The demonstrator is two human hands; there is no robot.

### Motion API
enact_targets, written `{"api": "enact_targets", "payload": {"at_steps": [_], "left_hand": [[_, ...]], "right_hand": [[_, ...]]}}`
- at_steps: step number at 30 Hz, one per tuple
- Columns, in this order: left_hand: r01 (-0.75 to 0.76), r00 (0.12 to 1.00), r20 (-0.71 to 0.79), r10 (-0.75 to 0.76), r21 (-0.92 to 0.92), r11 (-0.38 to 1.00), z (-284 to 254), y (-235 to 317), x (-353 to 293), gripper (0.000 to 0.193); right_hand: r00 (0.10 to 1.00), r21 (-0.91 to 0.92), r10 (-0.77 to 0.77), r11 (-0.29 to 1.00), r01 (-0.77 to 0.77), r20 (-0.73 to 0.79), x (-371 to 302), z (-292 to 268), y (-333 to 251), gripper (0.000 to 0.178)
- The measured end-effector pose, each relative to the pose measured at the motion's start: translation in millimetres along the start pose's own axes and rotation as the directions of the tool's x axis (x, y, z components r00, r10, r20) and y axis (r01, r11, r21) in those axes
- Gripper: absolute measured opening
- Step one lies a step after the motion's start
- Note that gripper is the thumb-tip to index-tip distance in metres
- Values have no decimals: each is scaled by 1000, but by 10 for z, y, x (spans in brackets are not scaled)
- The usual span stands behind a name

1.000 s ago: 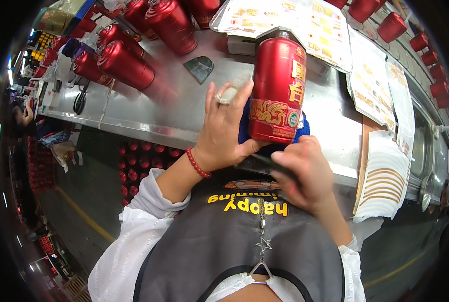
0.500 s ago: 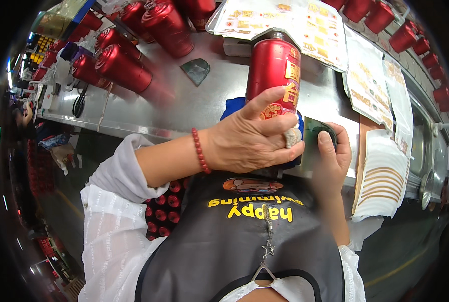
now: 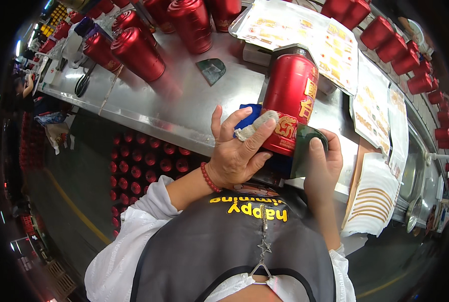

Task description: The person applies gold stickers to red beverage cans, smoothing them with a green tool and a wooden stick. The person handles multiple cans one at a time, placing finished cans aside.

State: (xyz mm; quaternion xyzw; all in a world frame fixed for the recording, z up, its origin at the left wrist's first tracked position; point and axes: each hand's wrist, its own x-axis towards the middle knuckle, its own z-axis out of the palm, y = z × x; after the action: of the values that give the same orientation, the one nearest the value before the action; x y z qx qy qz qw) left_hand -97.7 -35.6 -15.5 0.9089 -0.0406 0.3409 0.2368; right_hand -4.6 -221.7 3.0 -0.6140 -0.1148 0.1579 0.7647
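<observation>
A red bottle [image 3: 291,85] with gold characters and a gold dragon design rests tilted on a support, over a blue cloth [image 3: 248,120]. My left hand [image 3: 234,156] is at its lower left, with a small folded white cloth [image 3: 257,126] among its fingers, against the bottle near the dragon design. The left ring and little fingers appear spread away from the bottle. My right hand [image 3: 325,166] pinches a dark green flat scraper [image 3: 305,146] between thumb and fingers, its edge along the bottle's lower right side. The support beneath the bottle is mostly hidden.
A second green scraper [image 3: 212,70] lies on the metal table [image 3: 179,108]. Several red bottles [image 3: 139,55] stand at the far left, more along the right [image 3: 393,50]. Sheets of gold decals [image 3: 305,35] lie behind and right. Crated bottles [image 3: 149,161] sit below the table edge.
My left hand has slid from across the bottle's front to its lower left, bringing the white cloth along. The scraper in my right hand now meets the bottle, and the view has shifted.
</observation>
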Motion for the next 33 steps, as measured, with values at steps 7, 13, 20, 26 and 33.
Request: {"api": "enact_targets", "payload": {"at_steps": [7, 13, 20, 26, 33], "left_hand": [[137, 991, 17, -136, -112, 984, 21, -86, -181, 66], [81, 986, 133, -103, 164, 983, -165, -105, 129, 67], [-50, 998, -35, 60, 241, 969, -86, -73, 191, 65], [-21, 998, -56, 32, 191, 981, -16, -70, 97, 63], [-34, 996, -82, 43, 115, 993, 9, -157, 21, 61]], "right_hand": [[999, -145, -19, 989, 15, -27, 12, 23, 5, 23], [999, 4, -45, 999, 45, -27, 0, -27, 19, 22], [999, 30, 1, 1000, 0, -43, -8, -11, 13, 20], [999, 45, 4, 999, -2, -37, -13, -22, 21, 21], [1000, 31, -2, 1000, 2, -30, -4, -17, 25, 21]]}}
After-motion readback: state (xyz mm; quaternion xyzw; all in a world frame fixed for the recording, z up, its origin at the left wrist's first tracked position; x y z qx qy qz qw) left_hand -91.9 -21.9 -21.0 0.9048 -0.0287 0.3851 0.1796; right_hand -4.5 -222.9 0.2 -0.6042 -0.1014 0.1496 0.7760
